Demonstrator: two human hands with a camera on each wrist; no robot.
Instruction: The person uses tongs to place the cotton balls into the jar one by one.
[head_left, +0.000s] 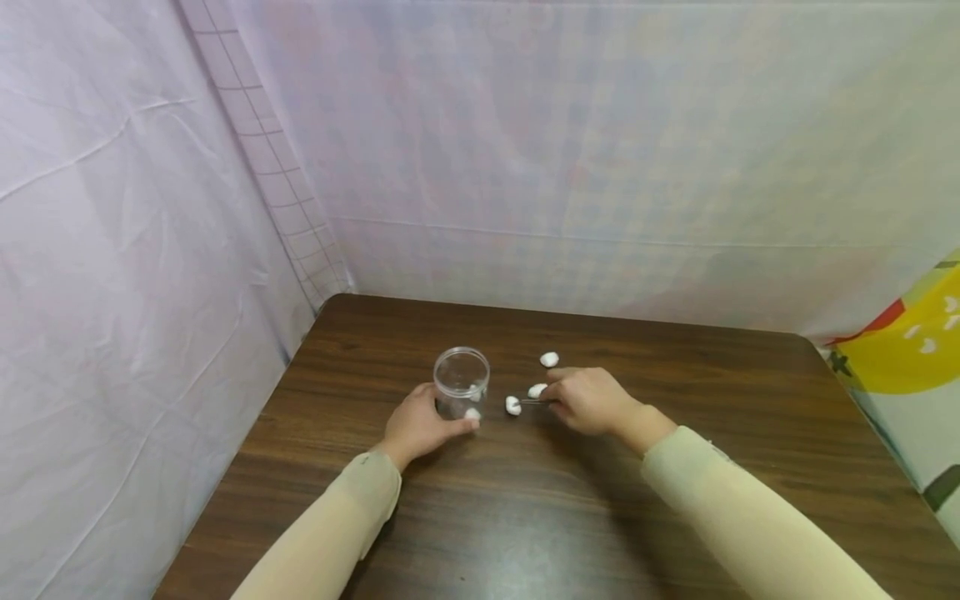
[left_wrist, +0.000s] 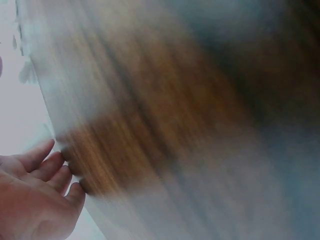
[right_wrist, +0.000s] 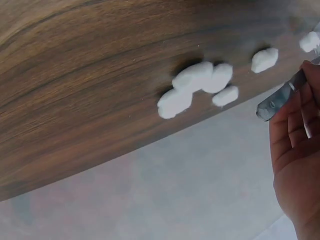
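Cotton ball (head_left: 513, 406) could slip loose right of the jar (head_left: 460, 382) if tweezers (right_wrist: 281, 96) pinched in your right hand (head_left: 588, 402) slacken; left hand (head_left: 422, 425) grips jar

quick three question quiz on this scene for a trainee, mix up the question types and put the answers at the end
1. Which hand holds the clear jar?
2. True or false: at least one cotton ball shows inside the jar.
3. In the head view, where is the loose cotton ball at the tip of the tweezers?
a) inside the jar
b) to the right of the jar
c) to the left of the jar

Key: 1. The left hand. 2. True. 3. b
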